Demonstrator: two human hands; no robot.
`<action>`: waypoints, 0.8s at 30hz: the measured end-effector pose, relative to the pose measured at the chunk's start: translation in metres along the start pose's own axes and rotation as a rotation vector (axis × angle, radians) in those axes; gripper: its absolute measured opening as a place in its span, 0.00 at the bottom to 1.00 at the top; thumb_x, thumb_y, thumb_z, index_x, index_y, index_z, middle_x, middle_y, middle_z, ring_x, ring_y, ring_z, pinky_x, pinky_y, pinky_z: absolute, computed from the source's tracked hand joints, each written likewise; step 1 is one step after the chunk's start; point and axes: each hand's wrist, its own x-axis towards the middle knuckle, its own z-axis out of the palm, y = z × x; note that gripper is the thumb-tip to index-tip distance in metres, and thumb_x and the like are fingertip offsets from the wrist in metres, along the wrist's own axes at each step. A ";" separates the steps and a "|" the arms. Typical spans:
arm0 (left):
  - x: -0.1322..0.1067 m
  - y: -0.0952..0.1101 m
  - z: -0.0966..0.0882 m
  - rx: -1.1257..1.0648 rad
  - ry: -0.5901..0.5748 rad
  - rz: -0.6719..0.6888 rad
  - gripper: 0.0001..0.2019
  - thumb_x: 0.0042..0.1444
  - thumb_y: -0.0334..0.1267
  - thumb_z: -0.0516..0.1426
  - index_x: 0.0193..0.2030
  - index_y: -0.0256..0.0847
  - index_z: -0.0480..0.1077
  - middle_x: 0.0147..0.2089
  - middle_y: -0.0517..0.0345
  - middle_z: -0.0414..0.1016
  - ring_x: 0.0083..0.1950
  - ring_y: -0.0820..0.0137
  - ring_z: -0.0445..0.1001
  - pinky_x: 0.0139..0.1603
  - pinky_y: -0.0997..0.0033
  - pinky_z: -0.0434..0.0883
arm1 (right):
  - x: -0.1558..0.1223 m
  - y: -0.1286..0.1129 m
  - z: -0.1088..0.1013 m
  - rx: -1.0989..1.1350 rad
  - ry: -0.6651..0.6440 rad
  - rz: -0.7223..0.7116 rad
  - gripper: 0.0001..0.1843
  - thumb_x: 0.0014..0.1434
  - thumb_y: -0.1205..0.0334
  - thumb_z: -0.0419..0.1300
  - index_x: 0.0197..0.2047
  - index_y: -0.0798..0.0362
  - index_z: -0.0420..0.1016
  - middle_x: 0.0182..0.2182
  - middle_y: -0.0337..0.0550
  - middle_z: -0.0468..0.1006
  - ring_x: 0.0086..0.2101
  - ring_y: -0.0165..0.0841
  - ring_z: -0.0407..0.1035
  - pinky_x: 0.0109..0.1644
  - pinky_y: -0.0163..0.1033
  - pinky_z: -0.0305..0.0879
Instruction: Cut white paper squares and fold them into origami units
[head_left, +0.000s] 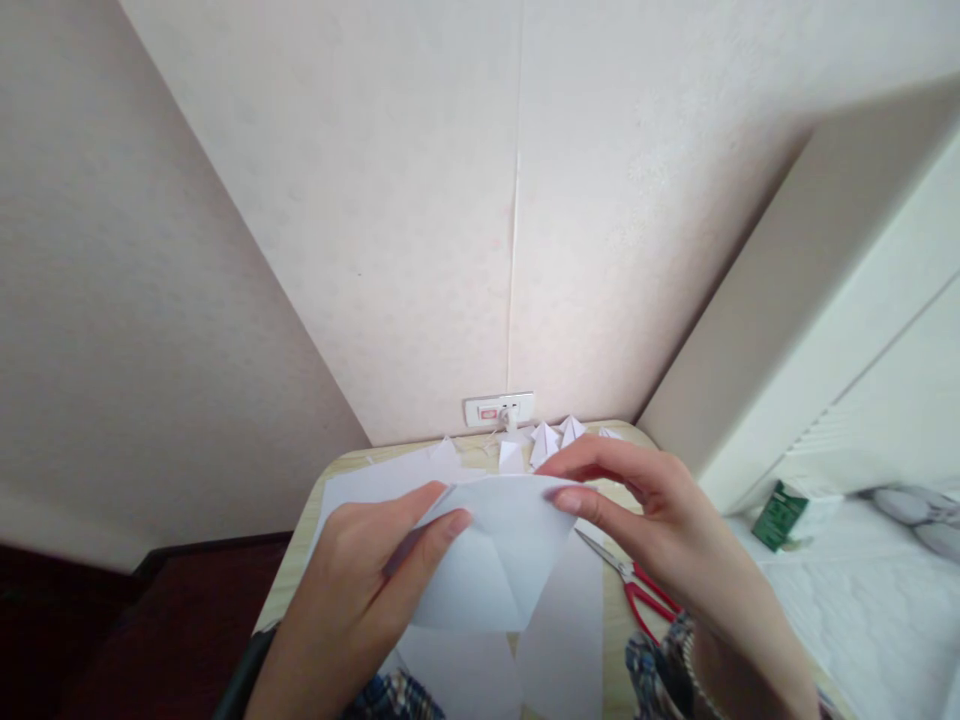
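— How are the fingers (574,500) set?

— Both sets are clamped on the paper (480,580). Its upper left side is pinched between thumb and forefinger of the left hand (360,570); its upper right edge is held likewise by the right hand (652,500), though that forefinger's tip is hidden behind the edge.

— Where is the paper held?

— At the lower centre of the frame, above loose sheets (570,610) on the table (615,645). A slanting crease can be seen in it.

— How might the step be done well?

— Folding seems to be in hand. The edges should be lined up before pressure is applied, with one side kept steady by the left hand. A light pinch is advised, since thin paper is easily buckled; creases would probably be pressed best against the table.

— What else can be seen?

— Scissors (627,572) are laid at lower right, near the right hand. Folded pieces (545,443) are set above the paper, near the socket (471,412), into which a plug (510,418) is fitted.

— Can any brand be read?

— None. Pale marks are carried by the green box (780,515) at right, but they are too blurred to be made out. No lettering can be found on the paper or scissors.
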 end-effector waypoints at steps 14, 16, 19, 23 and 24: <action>0.012 0.008 0.009 -0.069 -0.016 -0.010 0.05 0.53 0.35 0.63 0.28 0.47 0.78 0.25 0.67 0.81 0.25 0.71 0.76 0.35 0.75 0.75 | -0.001 -0.006 0.002 -0.043 0.011 -0.015 0.09 0.61 0.64 0.62 0.28 0.50 0.75 0.25 0.35 0.79 0.28 0.30 0.72 0.34 0.33 0.66; 0.012 0.008 0.007 -0.115 0.070 -0.079 0.04 0.51 0.35 0.64 0.27 0.47 0.79 0.26 0.67 0.81 0.26 0.70 0.76 0.36 0.74 0.76 | -0.002 -0.006 0.002 -0.063 -0.035 -0.007 0.08 0.61 0.65 0.62 0.29 0.50 0.74 0.26 0.35 0.79 0.29 0.30 0.72 0.35 0.33 0.67; 0.011 0.008 0.005 -0.171 0.051 -0.112 0.03 0.50 0.35 0.65 0.28 0.48 0.81 0.27 0.66 0.83 0.27 0.70 0.77 0.35 0.74 0.76 | -0.002 -0.008 0.005 -0.109 -0.090 0.017 0.05 0.61 0.64 0.62 0.32 0.50 0.76 0.28 0.36 0.80 0.31 0.31 0.73 0.37 0.34 0.67; 0.010 0.011 0.004 -0.248 0.031 -0.102 0.05 0.50 0.33 0.65 0.29 0.48 0.81 0.29 0.64 0.84 0.30 0.70 0.79 0.35 0.76 0.76 | -0.001 -0.008 0.010 -0.139 -0.101 0.015 0.08 0.61 0.62 0.62 0.30 0.50 0.76 0.25 0.36 0.79 0.29 0.32 0.72 0.34 0.35 0.65; 0.010 0.011 0.005 -0.278 0.048 -0.123 0.05 0.49 0.32 0.65 0.29 0.48 0.81 0.30 0.63 0.84 0.31 0.70 0.80 0.34 0.76 0.76 | -0.001 -0.007 0.010 -0.133 -0.101 0.015 0.09 0.62 0.61 0.62 0.29 0.50 0.75 0.24 0.36 0.78 0.28 0.32 0.71 0.33 0.35 0.64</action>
